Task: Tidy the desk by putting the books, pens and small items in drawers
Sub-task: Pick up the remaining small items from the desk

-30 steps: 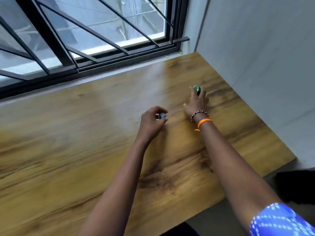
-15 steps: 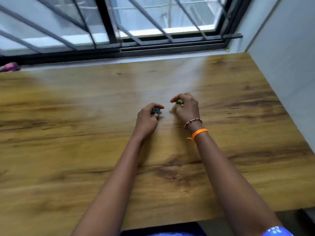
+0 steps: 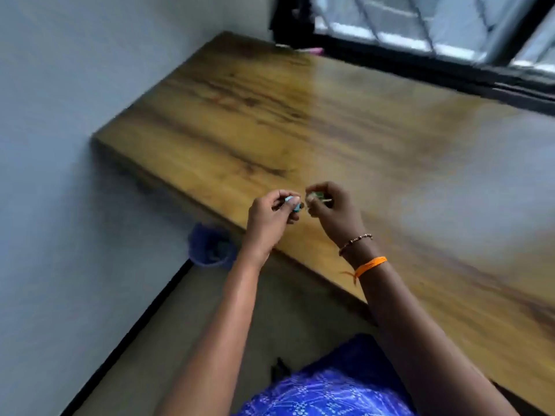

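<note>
My left hand [image 3: 271, 217] is raised over the front edge of the wooden desk [image 3: 345, 121], pinching a small light-blue item [image 3: 292, 203] between thumb and fingers. Right beside it, almost touching, my right hand [image 3: 333, 210] is closed on a small green item [image 3: 316, 196] with a thin pale stick poking out to the right. Both items are mostly hidden by fingers, so their exact shape is unclear. No drawer is in view.
A blue bin [image 3: 210, 246] stands on the floor under the desk's left front corner, against the grey wall [image 3: 75, 145]. A barred window [image 3: 435, 31] runs along the desk's far side. Something pink [image 3: 312, 50] lies at the sill.
The view has swung sharply left, toward the desk's left end and the wall. Both hands have lifted off the desktop with their small items and come close together.
</note>
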